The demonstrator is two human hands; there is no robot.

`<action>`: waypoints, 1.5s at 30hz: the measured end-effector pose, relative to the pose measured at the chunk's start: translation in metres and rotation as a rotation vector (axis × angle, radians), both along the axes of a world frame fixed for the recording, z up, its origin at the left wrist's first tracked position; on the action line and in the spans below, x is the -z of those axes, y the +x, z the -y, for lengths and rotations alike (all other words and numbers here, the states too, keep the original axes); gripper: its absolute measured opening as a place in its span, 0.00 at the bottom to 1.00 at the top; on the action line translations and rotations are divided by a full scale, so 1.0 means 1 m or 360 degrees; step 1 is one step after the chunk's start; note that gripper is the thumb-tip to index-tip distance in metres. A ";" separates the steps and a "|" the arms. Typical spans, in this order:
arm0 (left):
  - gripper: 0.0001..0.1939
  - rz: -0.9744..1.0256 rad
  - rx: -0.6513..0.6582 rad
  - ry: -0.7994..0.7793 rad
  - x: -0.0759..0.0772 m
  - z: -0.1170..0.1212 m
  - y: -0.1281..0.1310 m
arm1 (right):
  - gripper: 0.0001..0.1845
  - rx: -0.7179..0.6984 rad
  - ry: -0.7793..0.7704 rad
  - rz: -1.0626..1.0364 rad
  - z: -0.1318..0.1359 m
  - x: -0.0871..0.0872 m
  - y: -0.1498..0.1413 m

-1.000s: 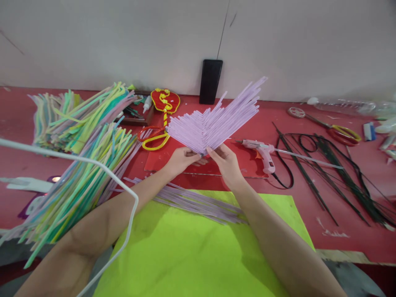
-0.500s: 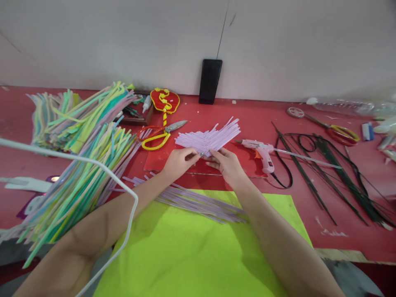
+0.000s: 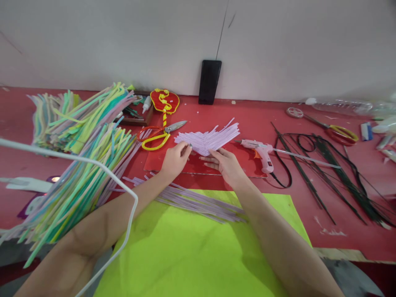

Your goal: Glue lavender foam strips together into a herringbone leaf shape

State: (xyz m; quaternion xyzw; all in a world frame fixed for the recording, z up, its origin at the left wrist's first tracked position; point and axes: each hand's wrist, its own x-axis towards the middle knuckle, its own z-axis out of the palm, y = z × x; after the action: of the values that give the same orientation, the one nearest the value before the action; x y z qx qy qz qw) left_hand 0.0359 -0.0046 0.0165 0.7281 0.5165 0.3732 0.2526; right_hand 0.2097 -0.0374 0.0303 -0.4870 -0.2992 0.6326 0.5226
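A lilac V-patterned piece made of pipe cleaners [image 3: 206,140] lies in front of me with its point toward me. The right thumb and fingers of my right hand [image 3: 227,163] grip its lower right edge near the point. My left hand [image 3: 175,159] is closed at its lower left edge, fingertips pinched against the stems. A small shiny spot shows at the left fingertips; I cannot tell what it is. Under the piece lies a red board [image 3: 198,168]. Loose lilac pipe cleaners [image 3: 198,202] are spread between my forearms and partly over a yellow-green sheet [image 3: 192,251].
Scissors [image 3: 167,130] lie left of the piece, and a pink glue gun [image 3: 262,154] lies right. Multicoloured pipe-cleaner bundles [image 3: 83,181] fill the left. Dark green stems [image 3: 346,177] and pliers-like cutters [image 3: 342,134] lie right. A phone [image 3: 210,82] leans on the wall; a white cable [image 3: 134,206] crosses my left arm.
My left hand has shifted left and slightly up, from the point of the lilac piece to its left edge. My right hand stays at the lower right edge.
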 end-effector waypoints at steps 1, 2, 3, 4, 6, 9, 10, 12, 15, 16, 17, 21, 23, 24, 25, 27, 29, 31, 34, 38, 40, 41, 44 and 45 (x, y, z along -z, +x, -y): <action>0.08 0.0028 -0.0033 -0.0016 0.000 0.000 0.000 | 0.03 0.0001 0.0004 0.0006 0.000 0.000 0.000; 0.07 0.0067 -0.0056 -0.0041 0.000 0.000 0.000 | 0.03 0.0001 0.0008 0.0011 0.001 0.000 0.000; 0.07 0.0111 -0.0066 -0.0069 0.000 0.000 0.000 | 0.03 0.0002 0.0010 0.0014 0.001 -0.001 0.000; 0.08 0.0154 -0.0062 -0.0090 -0.001 0.000 0.000 | 0.03 -0.0001 0.0011 0.0014 0.001 -0.001 0.000; 0.11 0.0226 -0.0031 -0.0104 -0.001 0.000 0.000 | 0.03 -0.0022 -0.0003 0.0013 0.001 -0.002 0.001; 0.14 0.0261 -0.0014 -0.0091 -0.003 0.000 0.001 | 0.08 -0.0056 -0.0082 0.0008 -0.001 -0.002 0.004; 0.14 0.0252 -0.0027 -0.0084 -0.003 0.000 0.001 | 0.10 -0.0069 -0.0120 0.0002 -0.001 -0.003 0.006; 0.12 0.0235 -0.0050 -0.0075 -0.002 -0.001 0.001 | 0.13 -0.0100 -0.0192 -0.0012 -0.003 -0.003 0.008; 0.11 0.0240 -0.0045 -0.0086 0.000 -0.002 0.001 | 0.14 -0.0150 -0.0261 0.0000 -0.003 -0.004 0.011; 0.11 0.0251 -0.0037 -0.0094 0.001 -0.003 0.000 | 0.14 -0.0160 -0.0263 0.0015 -0.003 -0.005 0.011; 0.11 0.0260 -0.0030 -0.0099 0.001 -0.003 0.000 | 0.14 -0.0167 -0.0258 0.0031 -0.002 -0.005 0.012; 0.10 0.0253 -0.0052 -0.0087 0.003 -0.004 0.000 | 0.13 -0.0178 -0.0248 0.0084 -0.001 -0.006 0.013; 0.10 0.0239 -0.0064 -0.0077 0.004 -0.005 0.000 | 0.14 -0.0173 -0.0295 0.0091 -0.001 -0.007 0.012; 0.10 0.0236 -0.0064 -0.0071 0.005 -0.005 0.000 | 0.14 -0.0169 -0.0319 0.0090 -0.001 -0.008 0.012; 0.10 0.0236 -0.0061 -0.0067 0.005 -0.005 0.000 | 0.15 -0.0166 -0.0342 0.0088 -0.001 -0.009 0.012; 0.10 0.0243 -0.0050 -0.0062 0.007 -0.006 0.000 | 0.15 -0.0166 -0.0372 0.0092 0.000 -0.012 0.011; 0.10 0.0240 -0.0048 -0.0049 0.007 -0.006 -0.001 | 0.15 -0.0176 -0.0384 0.0108 0.001 -0.013 0.011; 0.10 0.0221 -0.0064 -0.0029 0.007 -0.006 0.000 | 0.14 -0.0189 -0.0379 0.0137 0.002 -0.014 0.010; 0.10 0.0226 -0.0047 -0.0039 0.006 -0.005 0.000 | 0.13 -0.0227 -0.0336 0.0207 0.003 -0.013 0.010; 0.08 0.0364 -0.0010 -0.0144 0.009 -0.008 -0.001 | 0.14 -0.0294 -0.0269 0.0563 0.002 -0.007 0.014; 0.08 0.0408 -0.0041 -0.0167 0.011 -0.010 -0.002 | 0.15 -0.0268 -0.0099 0.0955 0.000 -0.003 0.020; 0.08 0.0398 -0.0059 -0.0142 0.011 -0.011 -0.002 | 0.15 -0.0214 0.0058 0.1180 -0.001 -0.002 0.023; 0.06 0.0248 -0.0060 0.0040 0.008 -0.011 -0.002 | 0.07 -0.0004 0.0623 0.1680 -0.005 0.000 0.031; 0.05 0.0180 -0.0025 0.0117 0.007 -0.010 -0.002 | 0.05 0.0023 0.0772 0.1746 -0.006 0.001 0.032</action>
State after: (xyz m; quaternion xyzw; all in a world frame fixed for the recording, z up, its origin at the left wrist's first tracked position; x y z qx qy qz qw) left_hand 0.0338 0.0050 0.0097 0.7107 0.4929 0.4343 0.2516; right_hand 0.2416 -0.0311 0.0294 -0.6113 -0.6580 0.1989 0.3922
